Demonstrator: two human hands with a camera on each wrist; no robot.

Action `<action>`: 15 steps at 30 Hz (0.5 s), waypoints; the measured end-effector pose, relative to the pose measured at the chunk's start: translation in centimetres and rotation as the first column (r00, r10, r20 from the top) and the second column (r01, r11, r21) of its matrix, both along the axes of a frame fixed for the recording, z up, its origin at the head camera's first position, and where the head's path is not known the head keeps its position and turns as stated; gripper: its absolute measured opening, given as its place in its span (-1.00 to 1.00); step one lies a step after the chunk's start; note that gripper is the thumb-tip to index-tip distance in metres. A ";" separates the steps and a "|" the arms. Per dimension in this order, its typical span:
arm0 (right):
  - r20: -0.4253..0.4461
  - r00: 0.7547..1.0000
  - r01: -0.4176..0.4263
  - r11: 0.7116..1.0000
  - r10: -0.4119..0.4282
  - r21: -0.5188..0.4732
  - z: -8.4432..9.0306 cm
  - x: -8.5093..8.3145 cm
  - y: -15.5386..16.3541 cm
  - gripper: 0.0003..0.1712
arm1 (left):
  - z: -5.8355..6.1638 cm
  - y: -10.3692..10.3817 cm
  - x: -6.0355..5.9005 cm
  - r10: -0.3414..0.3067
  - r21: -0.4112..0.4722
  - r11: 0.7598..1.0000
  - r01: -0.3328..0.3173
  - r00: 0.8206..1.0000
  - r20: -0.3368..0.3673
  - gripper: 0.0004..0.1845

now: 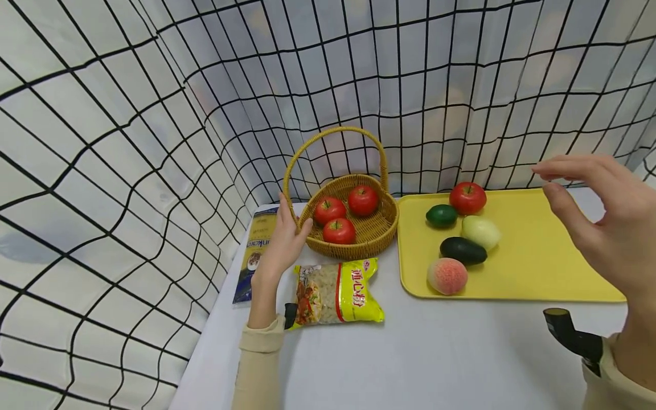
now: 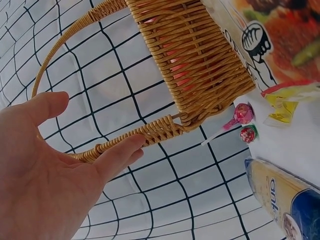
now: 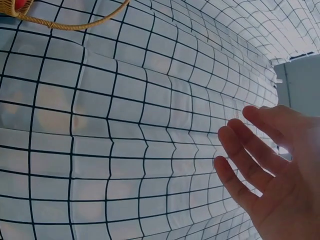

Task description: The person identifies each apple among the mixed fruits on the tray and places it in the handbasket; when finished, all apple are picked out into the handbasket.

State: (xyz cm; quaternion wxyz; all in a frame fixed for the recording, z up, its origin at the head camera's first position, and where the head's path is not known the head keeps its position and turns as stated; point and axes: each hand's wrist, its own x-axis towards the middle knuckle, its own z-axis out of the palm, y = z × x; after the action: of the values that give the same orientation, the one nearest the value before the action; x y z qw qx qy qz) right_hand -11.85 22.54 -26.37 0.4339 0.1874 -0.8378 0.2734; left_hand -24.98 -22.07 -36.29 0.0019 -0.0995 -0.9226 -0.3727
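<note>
A wicker basket [image 1: 376, 233] with a tall handle holds three red tomatoes [image 1: 339, 230]. My left hand [image 1: 293, 219] rests against its left rim, where the handle starts. In the left wrist view the straight fingers [image 2: 122, 150] lie along the handle's base [image 2: 160, 131], with the thumb spread away. My right hand [image 1: 550, 181] hovers above the right part of a yellow tray [image 1: 538, 256], fingers relaxed and holding nothing. Its palm [image 3: 280, 190] shows against the curtain in the right wrist view. On the tray lie a tomato [image 1: 467, 197], a lime [image 1: 441, 216], an avocado [image 1: 463, 250], a pale green fruit [image 1: 480, 232] and a peach [image 1: 447, 275].
A yellow bag of pasta [image 1: 335, 293] lies in front of the basket and a blue packet [image 1: 254, 256] to its left. Two lollipops [image 2: 241, 113] lie beside the basket. A white curtain with a black grid [image 1: 154, 114] closes off the back and left of the white table [image 1: 435, 353].
</note>
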 end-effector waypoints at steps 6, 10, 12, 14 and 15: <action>0.035 0.999 0.029 0.999 -0.030 0.043 0.0 0.1 0.6 -0.50 | 0.1 0.1 0.0 -0.010 -0.017 1.000 0.010 1.000 -0.008 -0.02; 0.029 0.998 0.058 0.998 -0.059 0.031 -0.2 -0.5 0.8 -0.70 | 0.1 0.1 0.0 -0.005 -0.006 1.000 0.005 1.000 -0.007 -0.02; 0.031 0.996 0.084 0.996 -0.085 0.037 -0.4 -0.7 1.0 -0.71 | 0.1 0.1 0.0 0.000 -0.002 1.000 0.000 1.000 -0.001 -0.02; 0.043 0.993 0.109 0.993 -0.111 0.046 -0.6 -1.0 1.3 -0.71 | 0.0 0.2 -0.1 0.002 -0.004 1.000 -0.002 1.000 -0.001 -0.02; 0.048 0.992 0.117 0.992 -0.119 0.047 -0.7 -1.1 1.5 -0.70 | 0.0 0.2 -0.1 0.003 -0.003 1.000 -0.003 1.000 -0.001 -0.02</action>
State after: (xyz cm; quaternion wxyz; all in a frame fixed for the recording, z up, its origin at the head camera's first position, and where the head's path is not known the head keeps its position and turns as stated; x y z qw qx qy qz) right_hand -12.96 24.07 -27.06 0.4236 0.1399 -0.8640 0.2336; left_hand -25.07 -21.84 -36.28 0.0025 -0.0983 -0.9233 -0.3712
